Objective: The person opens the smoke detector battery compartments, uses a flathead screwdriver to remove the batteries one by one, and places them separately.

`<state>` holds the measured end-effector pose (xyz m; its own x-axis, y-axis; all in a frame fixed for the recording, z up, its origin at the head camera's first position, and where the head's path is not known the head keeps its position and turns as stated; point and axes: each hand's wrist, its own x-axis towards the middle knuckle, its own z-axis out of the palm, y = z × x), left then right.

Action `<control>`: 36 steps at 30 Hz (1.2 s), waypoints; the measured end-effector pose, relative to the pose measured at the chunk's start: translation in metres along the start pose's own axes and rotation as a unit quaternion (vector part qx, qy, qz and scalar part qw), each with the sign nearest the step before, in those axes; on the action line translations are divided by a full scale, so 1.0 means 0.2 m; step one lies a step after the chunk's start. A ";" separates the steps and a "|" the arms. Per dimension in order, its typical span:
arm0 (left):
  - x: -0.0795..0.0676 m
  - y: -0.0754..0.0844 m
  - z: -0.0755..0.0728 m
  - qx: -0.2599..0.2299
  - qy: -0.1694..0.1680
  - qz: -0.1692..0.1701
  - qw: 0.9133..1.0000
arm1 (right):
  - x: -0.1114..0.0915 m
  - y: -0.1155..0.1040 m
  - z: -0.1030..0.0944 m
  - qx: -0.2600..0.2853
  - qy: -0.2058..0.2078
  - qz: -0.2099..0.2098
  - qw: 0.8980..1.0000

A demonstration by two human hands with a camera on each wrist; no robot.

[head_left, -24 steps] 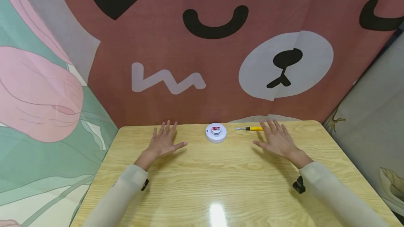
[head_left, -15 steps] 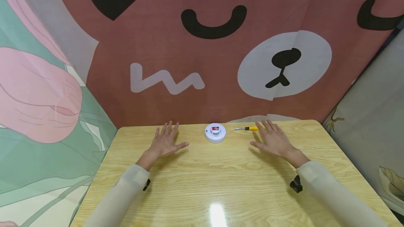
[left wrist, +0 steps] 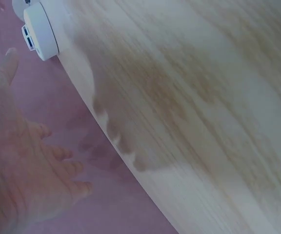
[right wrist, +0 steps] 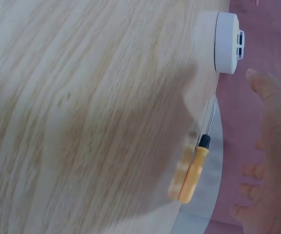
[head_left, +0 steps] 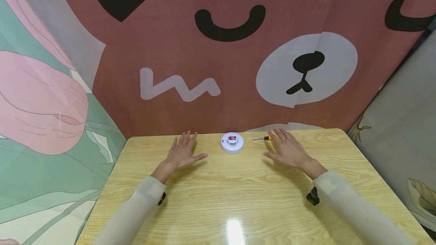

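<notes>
A round white smoke detector (head_left: 232, 144) with a red label lies near the table's back edge. Right of it is a screwdriver (head_left: 261, 138) with a yellow handle and black collar; in the head view the right hand partly hides its handle. My left hand (head_left: 182, 154) hovers above the table to the detector's left, fingers spread, holding nothing. On the other side my right hand (head_left: 288, 151) is held over the table by the screwdriver, fingers spread and holding nothing. The right wrist view shows the whole screwdriver (right wrist: 196, 168) apart from that hand.
The wooden table (head_left: 221, 192) ends at a brown curtain (head_left: 177, 118) printed with a bear face. Patterned cloth also hangs at the left and right sides. Dark wrist cameras show below both cuffs.
Both hands have moved inward, the left one to the right and the right one to the left, covering more of the screwdriver handle. The detector and screwdriver stay in place.
</notes>
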<state>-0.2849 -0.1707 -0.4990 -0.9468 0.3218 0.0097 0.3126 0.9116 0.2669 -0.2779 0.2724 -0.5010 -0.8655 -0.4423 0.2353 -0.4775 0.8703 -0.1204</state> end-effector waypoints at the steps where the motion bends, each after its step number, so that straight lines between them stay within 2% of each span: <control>1: 0.00 0.00 0.00 -0.003 -0.001 0.000 1.000 | 0.00 -0.01 0.00 0.000 0.000 -0.002 1.000; 13: 0.04 0.05 0.04 -0.020 -0.001 0.018 1.000 | 0.07 -0.09 0.03 0.013 0.004 -0.010 1.000; 19: 0.06 0.09 0.05 -0.027 -0.004 0.029 0.999 | 0.09 -0.13 0.06 0.037 0.000 -0.013 0.999; 27: 0.10 0.14 0.08 -0.085 -0.016 0.043 0.995 | 0.12 -0.17 0.11 0.061 -0.008 -0.013 0.998; 36: 0.14 0.17 0.11 -0.142 -0.019 0.029 0.989 | 0.17 -0.21 0.13 0.084 -0.012 -0.027 0.996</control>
<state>-0.2982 -0.1250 -0.5116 -0.9227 0.3854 -0.0023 0.3264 0.7846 0.5271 -0.2907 0.2146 -0.5138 -0.8408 -0.4936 0.2221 -0.5395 0.7979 -0.2690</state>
